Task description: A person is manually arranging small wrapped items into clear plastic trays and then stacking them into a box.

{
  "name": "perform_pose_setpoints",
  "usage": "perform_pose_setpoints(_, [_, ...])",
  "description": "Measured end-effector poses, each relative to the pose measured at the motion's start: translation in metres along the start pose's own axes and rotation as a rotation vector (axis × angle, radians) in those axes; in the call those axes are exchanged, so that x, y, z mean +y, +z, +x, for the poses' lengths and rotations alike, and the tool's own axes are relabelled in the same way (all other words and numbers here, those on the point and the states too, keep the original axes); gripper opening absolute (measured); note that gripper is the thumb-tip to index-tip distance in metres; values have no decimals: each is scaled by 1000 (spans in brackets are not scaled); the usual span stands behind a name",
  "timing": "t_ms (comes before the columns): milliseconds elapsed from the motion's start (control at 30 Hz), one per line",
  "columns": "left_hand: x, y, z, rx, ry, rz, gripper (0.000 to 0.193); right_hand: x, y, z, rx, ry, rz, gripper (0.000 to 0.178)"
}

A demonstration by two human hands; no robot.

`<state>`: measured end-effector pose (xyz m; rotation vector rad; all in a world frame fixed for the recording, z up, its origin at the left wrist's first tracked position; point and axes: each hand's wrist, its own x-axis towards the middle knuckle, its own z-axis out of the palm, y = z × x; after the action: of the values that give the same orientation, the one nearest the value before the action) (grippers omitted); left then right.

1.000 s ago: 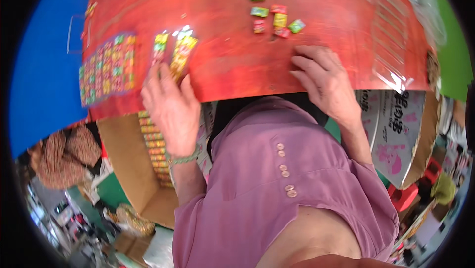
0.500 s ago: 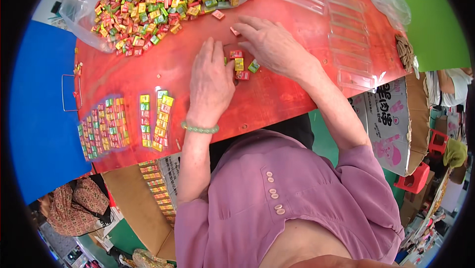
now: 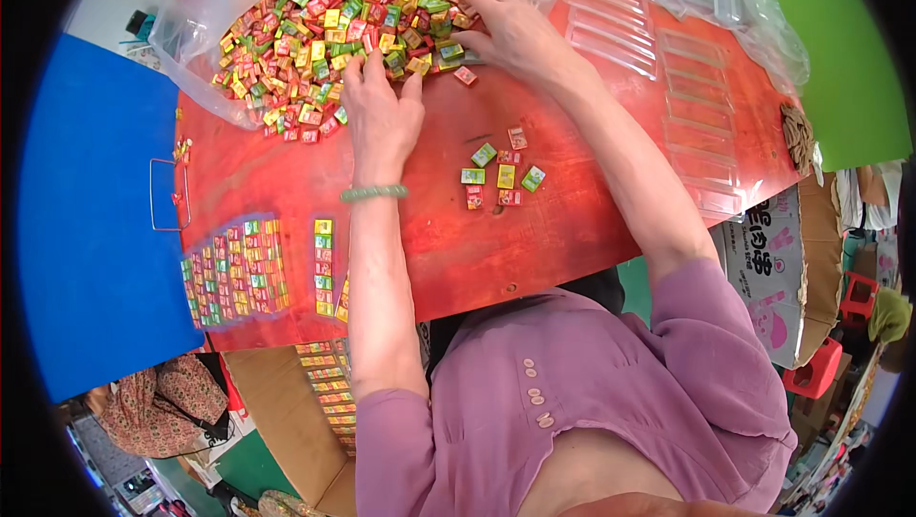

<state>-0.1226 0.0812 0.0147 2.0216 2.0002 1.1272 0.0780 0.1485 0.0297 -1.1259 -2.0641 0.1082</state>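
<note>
A large heap of small red, yellow and green boxes (image 3: 334, 40) lies on a plastic bag across the far side of the red table. At the heap's near edge is my left hand (image 3: 384, 121), its fingertips touching the boxes and its thumb held apart. My right hand (image 3: 523, 38) reaches to the heap's right edge, thumb and fingers spread around several boxes. Neither hand visibly grips a box. Several loose boxes (image 3: 506, 176) lie scattered between my forearms. Left of my left forearm stands a short row of boxes (image 3: 324, 264), with another row partly hidden behind that arm.
A packed block of boxes (image 3: 237, 271) sits at the table's left end. Clear plastic trays (image 3: 701, 126) lie on the right, beside a bundle of brown cords (image 3: 797, 138). An open carton (image 3: 272, 398) holding filled rows is below the near left edge; a printed carton (image 3: 768, 264) stands right.
Both hands have moved away from the loose boxes, forward to the heap. More loose boxes now show on the table. The whole view has shifted somewhat.
</note>
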Motion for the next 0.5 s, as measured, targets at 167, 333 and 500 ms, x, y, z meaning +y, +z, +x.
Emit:
perform_pose_setpoints(167, [10,29,13,-79,10,-6,77,1,25,17,-96,213,-321,58])
perform_pose_setpoints(333, [19,39,9,-91,25,92,69,-16,21,3,-192,219,-279,57])
perform_pose_setpoints(500, [15,35,-3,-122,117,6,59,-27,15,-25,-164,163,-190,48])
